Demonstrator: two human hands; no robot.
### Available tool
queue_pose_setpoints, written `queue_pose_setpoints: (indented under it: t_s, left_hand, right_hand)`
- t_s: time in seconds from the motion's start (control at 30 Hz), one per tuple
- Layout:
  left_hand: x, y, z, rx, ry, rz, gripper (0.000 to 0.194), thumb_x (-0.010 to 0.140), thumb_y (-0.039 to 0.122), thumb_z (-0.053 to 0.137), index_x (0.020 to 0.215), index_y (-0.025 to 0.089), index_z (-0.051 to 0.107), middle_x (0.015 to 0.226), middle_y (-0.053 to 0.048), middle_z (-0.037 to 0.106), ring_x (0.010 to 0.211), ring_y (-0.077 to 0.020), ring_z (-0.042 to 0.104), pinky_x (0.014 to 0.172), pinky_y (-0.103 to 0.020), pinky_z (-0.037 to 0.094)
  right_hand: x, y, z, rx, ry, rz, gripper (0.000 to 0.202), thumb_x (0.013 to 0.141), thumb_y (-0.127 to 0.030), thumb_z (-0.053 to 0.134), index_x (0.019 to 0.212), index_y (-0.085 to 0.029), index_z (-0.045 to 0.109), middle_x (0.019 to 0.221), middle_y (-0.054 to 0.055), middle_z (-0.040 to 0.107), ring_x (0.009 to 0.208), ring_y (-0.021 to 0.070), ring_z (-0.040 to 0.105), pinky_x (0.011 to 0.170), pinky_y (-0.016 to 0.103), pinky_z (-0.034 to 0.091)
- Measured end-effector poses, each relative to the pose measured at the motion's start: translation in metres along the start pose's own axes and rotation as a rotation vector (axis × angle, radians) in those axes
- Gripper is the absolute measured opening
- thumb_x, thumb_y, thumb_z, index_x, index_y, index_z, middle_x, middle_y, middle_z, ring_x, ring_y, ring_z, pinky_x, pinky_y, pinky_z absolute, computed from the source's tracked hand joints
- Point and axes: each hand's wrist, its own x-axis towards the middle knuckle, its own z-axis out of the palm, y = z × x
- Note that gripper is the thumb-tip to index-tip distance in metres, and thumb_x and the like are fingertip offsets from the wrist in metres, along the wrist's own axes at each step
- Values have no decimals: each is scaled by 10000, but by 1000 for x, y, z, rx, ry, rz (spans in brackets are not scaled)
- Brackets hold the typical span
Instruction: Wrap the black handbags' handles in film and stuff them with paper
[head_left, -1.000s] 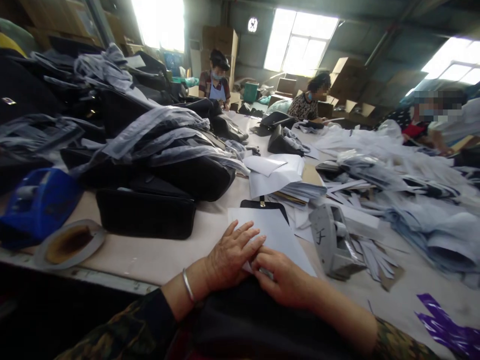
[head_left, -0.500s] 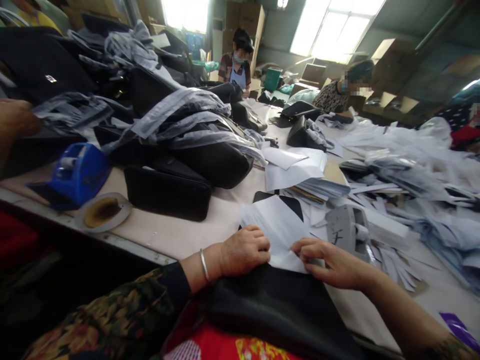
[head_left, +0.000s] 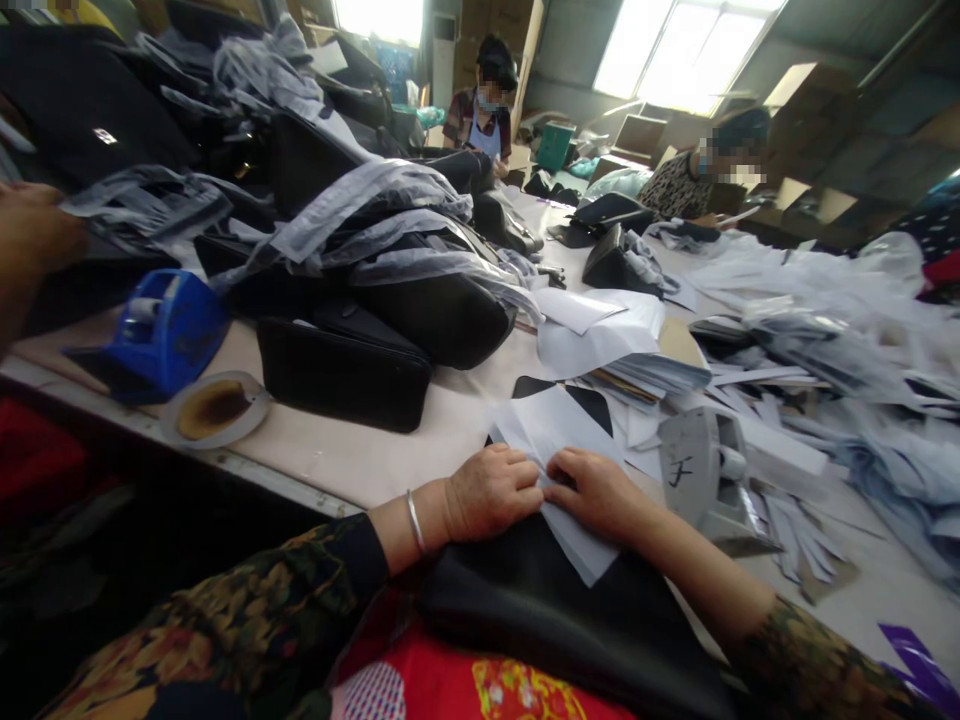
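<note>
A white sheet of paper (head_left: pixel 559 425) lies over a black leather-like bag (head_left: pixel 555 610) at the table's near edge, with a crease running between my hands. My left hand (head_left: pixel 495 490), below a silver bangle, is closed at the sheet's left side, its fingertips on the paper. My right hand (head_left: pixel 596 495) pinches the paper close beside it, fingers curled and thumb pressed in. Part of the sheet hangs down over the bag below my fingers. Another black piece (head_left: pixel 598 407) shows from under the paper's far side.
A grey tape dispenser (head_left: pixel 701 470) stands to the right, beside stacked white sheets (head_left: pixel 600 335) and paper strips. To the left are a blue tape dispenser (head_left: pixel 169 330), a tape roll (head_left: pixel 214 410) and piled black bags (head_left: pixel 345 375). Co-workers sit across the table; another person's hand (head_left: pixel 37 240) is far left.
My right hand has moved left, next to my left hand, drawing the paper's right side inward and creasing it. The left hand stays at about the same place.
</note>
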Motion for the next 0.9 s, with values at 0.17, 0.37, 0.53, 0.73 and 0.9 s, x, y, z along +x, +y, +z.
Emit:
queue_pose_setpoints:
  t_s: [0.17, 0.37, 0.53, 0.73, 0.9]
  left_hand:
    - [-2, -3, 9, -58, -15, -24, 262, 997, 247, 479, 790, 187, 629, 774, -33, 592, 708, -160, 506, 640, -321, 358]
    - [0, -3, 8, -74, -51, -36, 274, 993, 253, 495, 766, 181, 631, 810, -45, 630, 758, -170, 566, 681, -324, 426]
    - [8, -1, -4, -110, 17, 31, 175, 967, 140, 529, 889, 175, 682, 1240, -69, 680, 1312, -250, 523, 1131, -464, 393]
    - [6, 1, 2, -120, 131, -121, 259, 933, 192, 581, 1186, 159, 625, 1397, -145, 586, 1418, -292, 432, 1172, -524, 383]
    - [-1, 3, 7, -79, 253, -251, 535, 889, 243, 647, 1388, 126, 493, 1324, -186, 564, 1347, -347, 466, 1121, -577, 421]
  right_hand:
    - [-3, 9, -1, 113, 26, -42, 154, 908, -199, 576, 798, -213, 683, 814, 29, 681, 768, 189, 642, 742, 305, 469]
    - [-2, 20, -7, 161, 59, -35, 155, 876, -206, 562, 768, -212, 672, 774, 20, 678, 739, 180, 621, 719, 295, 460]
    - [5, 49, -33, 176, 292, 98, 120, 826, -207, 524, 744, -205, 612, 788, 8, 687, 673, 157, 570, 642, 281, 437]
    - [9, 52, -40, 260, 93, 42, 124, 820, -210, 558, 737, -194, 649, 640, -30, 629, 607, 140, 545, 571, 246, 436]
    - [2, 32, -23, 335, 80, -131, 112, 817, -149, 567, 745, -214, 625, 938, 23, 728, 834, 182, 657, 804, 309, 536]
